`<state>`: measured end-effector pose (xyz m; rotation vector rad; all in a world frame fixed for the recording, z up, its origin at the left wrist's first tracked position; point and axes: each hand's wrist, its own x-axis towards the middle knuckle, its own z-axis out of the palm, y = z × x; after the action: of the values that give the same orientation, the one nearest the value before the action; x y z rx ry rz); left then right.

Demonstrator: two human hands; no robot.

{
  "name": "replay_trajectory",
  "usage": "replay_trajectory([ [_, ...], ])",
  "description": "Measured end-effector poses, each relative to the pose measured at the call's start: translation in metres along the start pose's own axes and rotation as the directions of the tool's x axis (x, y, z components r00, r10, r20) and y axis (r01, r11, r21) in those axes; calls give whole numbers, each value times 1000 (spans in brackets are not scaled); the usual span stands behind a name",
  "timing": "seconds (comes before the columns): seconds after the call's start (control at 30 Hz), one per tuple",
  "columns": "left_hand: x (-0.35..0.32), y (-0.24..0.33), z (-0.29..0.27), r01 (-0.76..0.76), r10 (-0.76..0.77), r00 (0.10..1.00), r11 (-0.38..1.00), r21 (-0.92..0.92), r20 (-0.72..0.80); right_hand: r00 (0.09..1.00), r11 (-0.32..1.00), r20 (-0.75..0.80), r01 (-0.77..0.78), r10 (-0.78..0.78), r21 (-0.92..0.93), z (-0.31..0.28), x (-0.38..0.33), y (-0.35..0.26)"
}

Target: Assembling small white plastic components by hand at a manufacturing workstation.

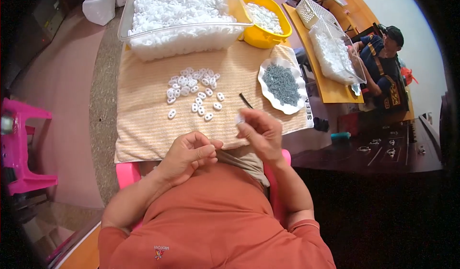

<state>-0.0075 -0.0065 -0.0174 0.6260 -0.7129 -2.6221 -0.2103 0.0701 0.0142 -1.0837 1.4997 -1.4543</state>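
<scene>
Head: white pieces (192,83) on lettered towel (148,130)

The oval pieces (192,83) are white, the tub (262,38) yellow, the towel (143,111) orange-striped.

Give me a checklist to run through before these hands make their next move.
1. Right hand gripping: ok, small white piece between thumb and finger.
2. Left hand empty: cannot tell, curled fingers could hide something.
3. White oval two-holed pieces on the orange-and-cream striped towel: ok, loosely grouped.
4. Small slim grey pieces inside the white scalloped dish: ok.
5. Slim black rod inside that dish: not ok, it lies on the towel.
</scene>
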Motion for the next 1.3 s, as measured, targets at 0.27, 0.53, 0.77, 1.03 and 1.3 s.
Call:
replay_trajectory([
  [0.27,-1,3,-2,8,-8,1000,1000,12,19,772,733,-212,423,-599,-534,-37,34,-46],
  [0.53,-2,1,-2,33,-32,999,999,-41,28,477,559,-339,461,-811,-689,-41,75,-88],
  [0.77,-4,1,-2,40,-38,999,997,-67,30,709,503,-213,226,-672,-834,-98,188,-72],
  [1.03,-4,4,-2,10,-11,1000,998,-64,-5,937,727,111,328,-331,-603,-60,128,-25],
  [1.3,-4,9,-1,12,-14,1000,999,-46,-24,964,756,250,226,-85,-615,-37,76,-12],
])
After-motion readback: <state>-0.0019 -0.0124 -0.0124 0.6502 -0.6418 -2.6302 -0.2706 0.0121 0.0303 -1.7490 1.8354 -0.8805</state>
